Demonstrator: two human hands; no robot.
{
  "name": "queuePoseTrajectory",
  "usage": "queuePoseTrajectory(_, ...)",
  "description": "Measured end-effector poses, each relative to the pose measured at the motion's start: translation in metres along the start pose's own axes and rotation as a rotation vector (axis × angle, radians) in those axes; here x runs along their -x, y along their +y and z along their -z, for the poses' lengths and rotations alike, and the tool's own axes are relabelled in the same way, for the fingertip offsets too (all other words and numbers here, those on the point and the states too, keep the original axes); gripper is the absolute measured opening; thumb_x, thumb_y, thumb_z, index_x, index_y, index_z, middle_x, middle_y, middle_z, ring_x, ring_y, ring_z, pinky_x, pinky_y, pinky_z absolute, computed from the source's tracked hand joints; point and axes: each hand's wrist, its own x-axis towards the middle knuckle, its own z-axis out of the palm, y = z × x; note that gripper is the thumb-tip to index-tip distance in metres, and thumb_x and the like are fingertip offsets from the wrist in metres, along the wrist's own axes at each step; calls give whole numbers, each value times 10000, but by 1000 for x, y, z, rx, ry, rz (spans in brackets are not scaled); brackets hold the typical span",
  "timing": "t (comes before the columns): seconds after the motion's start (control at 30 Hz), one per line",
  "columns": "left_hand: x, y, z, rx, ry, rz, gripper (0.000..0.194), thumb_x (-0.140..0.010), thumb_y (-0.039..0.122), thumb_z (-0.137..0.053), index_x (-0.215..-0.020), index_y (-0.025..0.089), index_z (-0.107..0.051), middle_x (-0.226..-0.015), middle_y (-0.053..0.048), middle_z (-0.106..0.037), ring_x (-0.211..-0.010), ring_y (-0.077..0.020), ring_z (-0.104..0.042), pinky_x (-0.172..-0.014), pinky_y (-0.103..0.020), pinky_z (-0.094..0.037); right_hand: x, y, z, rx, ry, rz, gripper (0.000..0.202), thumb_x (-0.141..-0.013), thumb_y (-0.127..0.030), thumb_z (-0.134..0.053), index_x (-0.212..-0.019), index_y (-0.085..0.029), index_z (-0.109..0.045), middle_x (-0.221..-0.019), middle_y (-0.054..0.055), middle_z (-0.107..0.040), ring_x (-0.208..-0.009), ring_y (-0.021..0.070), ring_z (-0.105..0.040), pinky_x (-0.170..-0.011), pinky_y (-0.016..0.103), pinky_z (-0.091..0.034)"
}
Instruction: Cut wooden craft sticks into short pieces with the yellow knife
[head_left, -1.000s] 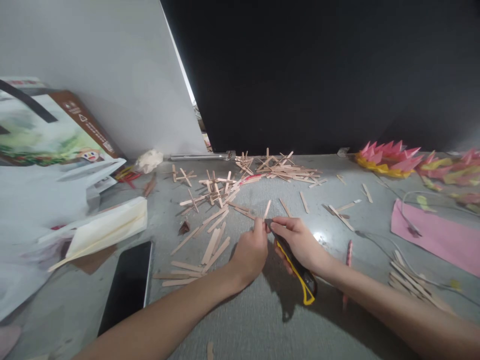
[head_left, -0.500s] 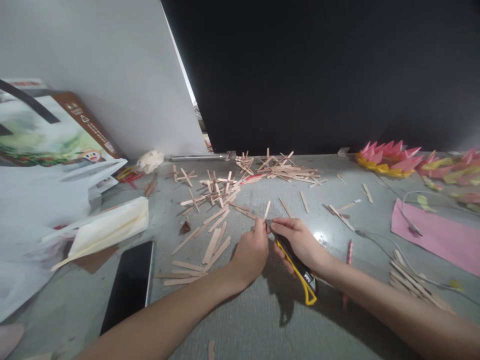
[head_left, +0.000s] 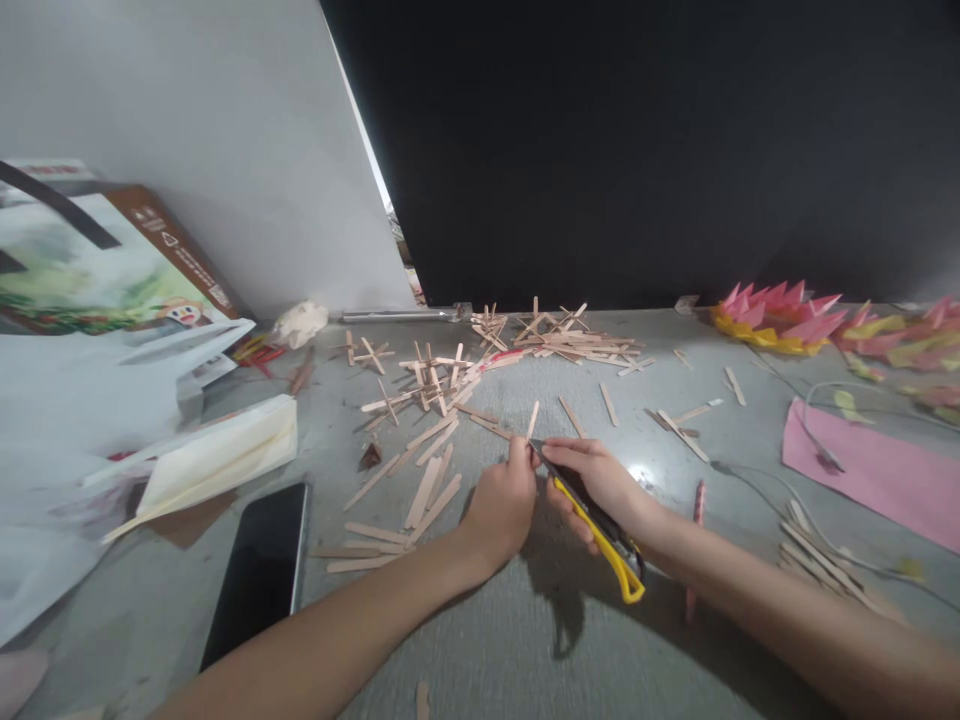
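Observation:
Near the middle of the grey table [head_left: 480, 640], my left hand [head_left: 504, 505] is closed on a wooden stick [head_left: 533, 420], whose pale end points up and away from the fist. My right hand [head_left: 600, 485] grips a black and yellow utility knife [head_left: 604, 530]. The knife's tip meets the stick just above my left fingertips, and its yellow end slants down to the right. Beyond and left of my hands lie many loose sticks [head_left: 424, 490] and several crossed-stick pieces [head_left: 431, 380].
A black phone [head_left: 259, 565] lies left of my left forearm, near plastic bags [head_left: 75, 400] and a folded paper piece [head_left: 225, 455]. On the right are a pink twisted stick [head_left: 699, 505], a cable [head_left: 757, 485], pink paper [head_left: 870, 470] and a pink-yellow paper crown [head_left: 780, 320].
The knife has turned slightly in my right hand, its yellow end shifting a little to the right. My left hand stays almost still on the stick.

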Motion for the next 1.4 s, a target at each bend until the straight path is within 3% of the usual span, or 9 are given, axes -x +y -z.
queuePoseTrajectory(0.2,-3,-2,0,149,15,52,161,-1059,256,-304,-1046,238,-464,-785,-52,-682,-705,-243,-668,-619,-290,-362,-9,-4,11,-70,-129,-63,245,-885,-462,-600,-904,-220,-561,-476,-59,-567,-259,159,-481,-252,253,-416)
queuePoseTrajectory(0.37,-3,-3,-1,341,87,40,197,-1067,293,-302,-1034,241,-489,-772,-13,-641,-640,-190,-602,-637,-279,-383,-13,-7,16,-73,-254,-129,338,-896,-531,-557,-750,-230,-509,-412,-38,-520,-236,172,-470,-233,268,-385)
queuePoseTrajectory(0.47,-3,-4,-3,454,143,12,237,-1082,353,-294,-1027,234,-491,-719,12,-592,-603,-172,-568,-622,-274,-376,-13,-5,18,-109,-216,-46,312,-926,-522,-545,-848,-219,-557,-422,-67,-501,-231,165,-448,-230,269,-374)
queuePoseTrajectory(0.6,-8,-4,-2,714,177,-35,388,-1082,530,-316,-858,234,-428,-606,59,-446,-534,-137,-460,-566,-253,-347,-13,-3,23,-163,-114,96,302,-954,-528,-568,-976,-227,-584,-485,-88,-519,-269,133,-444,-259,233,-362)
queuePoseTrajectory(0.73,-11,0,5,946,145,12,446,-1052,604,-373,-804,234,-396,-573,77,-388,-490,-112,-356,-523,-241,-324,-16,0,25,-148,-6,175,376,-898,-560,-686,-797,-213,-581,-479,-96,-452,-305,100,-449,-317,208,-366)
queuePoseTrajectory(0.9,-11,2,7,986,120,25,430,-1043,574,-419,-785,231,-404,-561,81,-384,-484,-108,-349,-516,-240,-321,-21,6,29,-132,-80,190,623,-947,-697,-570,-573,-200,-539,-403,-70,-386,-293,83,-373,-326,210,-343)
queuePoseTrajectory(1.0,-11,1,7,995,129,25,420,-1042,555,-423,-776,231,-397,-561,81,-385,-487,-107,-352,-520,-240,-322,-24,9,31,-150,-97,187,607,-956,-694,-566,-627,-185,-604,-423,-74,-407,-284,88,-380,-301,216,-353)
queuePoseTrajectory(1.2,-11,-3,5,923,135,6,484,-1019,606,-451,-735,214,-439,-555,76,-373,-493,-98,-333,-512,-242,-285,-23,14,30,-84,-66,253,463,-948,-610,-652,-949,-151,-711,-479,-94,-476,-298,99,-440,-303,215,-402)
queuePoseTrajectory(1.4,-11,-5,4,915,135,23,535,-1001,648,-456,-692,211,-433,-533,72,-360,-490,-97,-320,-512,-246,-272,-22,14,28,-45,-65,253,488,-950,-619,-639,-914,-141,-728,-457,-91,-471,-287,96,-433,-298,210,-408)
